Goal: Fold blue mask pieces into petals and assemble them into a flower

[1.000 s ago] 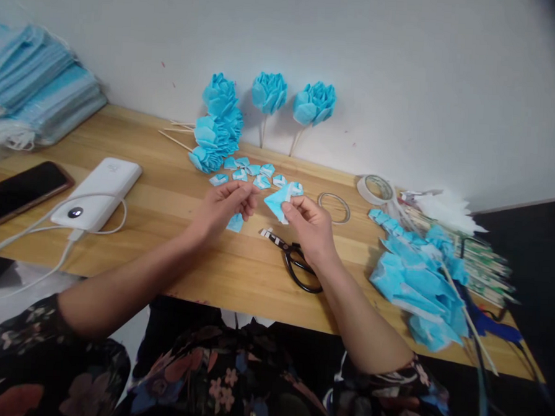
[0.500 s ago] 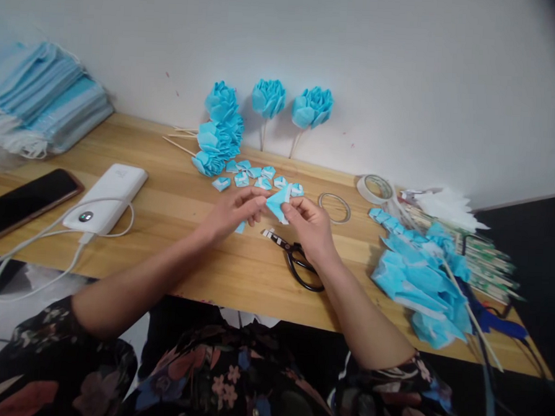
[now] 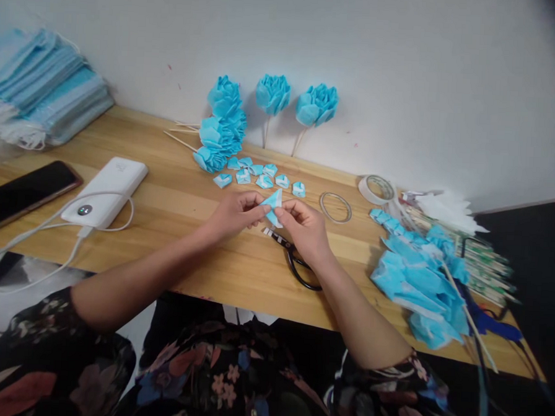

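Note:
Between my two hands is a small folded piece of light blue fabric point(image 3: 274, 203), roughly triangular with a white edge. My left hand point(image 3: 240, 215) pinches its left side between thumb and fingers. At its right side, the thumb and fingers of my right hand point(image 3: 304, 225) are closed on it too. Black-handled scissors point(image 3: 293, 258) lie under and beside my right hand, with whitish bits on the blades. Just beyond my hands, several folded blue petals point(image 3: 264, 180) rest on the wooden table point(image 3: 167, 190).
Blue fabric flowers on sticks point(image 3: 220, 133) lie at the back left; two more point(image 3: 316, 104) lean on the wall. A tape ring point(image 3: 336, 207), tape roll point(image 3: 376, 189), blue fabric heap point(image 3: 417, 283) and glue gun point(image 3: 494, 325) are right. Left are masks point(image 3: 46, 90), a power bank point(image 3: 108, 190) and phone point(image 3: 24, 195).
My left hand has moved right and now grips the blue piece more firmly, close to my right thumb. The piece looks narrower. The camera view has shifted slightly.

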Demonstrator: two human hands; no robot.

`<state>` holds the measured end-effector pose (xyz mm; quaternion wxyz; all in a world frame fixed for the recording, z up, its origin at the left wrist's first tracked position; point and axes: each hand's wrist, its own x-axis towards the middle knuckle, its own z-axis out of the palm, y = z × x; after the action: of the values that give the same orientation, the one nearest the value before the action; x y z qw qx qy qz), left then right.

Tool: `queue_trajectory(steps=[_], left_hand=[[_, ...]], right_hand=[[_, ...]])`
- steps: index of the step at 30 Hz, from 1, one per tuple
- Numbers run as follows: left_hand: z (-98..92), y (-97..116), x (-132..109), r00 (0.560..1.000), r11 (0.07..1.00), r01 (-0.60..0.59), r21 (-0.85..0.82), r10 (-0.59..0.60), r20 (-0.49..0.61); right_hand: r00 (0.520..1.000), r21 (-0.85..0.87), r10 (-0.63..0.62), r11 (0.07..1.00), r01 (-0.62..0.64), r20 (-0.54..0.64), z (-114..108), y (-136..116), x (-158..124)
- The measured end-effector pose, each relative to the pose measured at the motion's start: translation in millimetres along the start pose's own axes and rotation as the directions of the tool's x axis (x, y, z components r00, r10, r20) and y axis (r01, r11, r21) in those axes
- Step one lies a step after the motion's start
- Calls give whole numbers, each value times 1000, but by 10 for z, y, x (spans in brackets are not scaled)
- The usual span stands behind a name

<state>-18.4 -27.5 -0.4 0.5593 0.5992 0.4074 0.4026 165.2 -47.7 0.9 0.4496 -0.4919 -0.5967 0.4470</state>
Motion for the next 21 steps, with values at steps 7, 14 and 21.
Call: queue_trajectory(steps=[7,14,21], left_hand=[[-22,13,-1,1000,1000,-12,-9,12,6],[31,53,-52,997,993,-16,116,7,77],[-5,20,-27,999,1000,13,23,-14,43]], right_hand=[[1000,56,-17,998,17,-6,-32,-40,25],[1000,110,9,994,-11,18,-43,-79,14],[999,210,40,977,-43,18,-64,-34,28]])
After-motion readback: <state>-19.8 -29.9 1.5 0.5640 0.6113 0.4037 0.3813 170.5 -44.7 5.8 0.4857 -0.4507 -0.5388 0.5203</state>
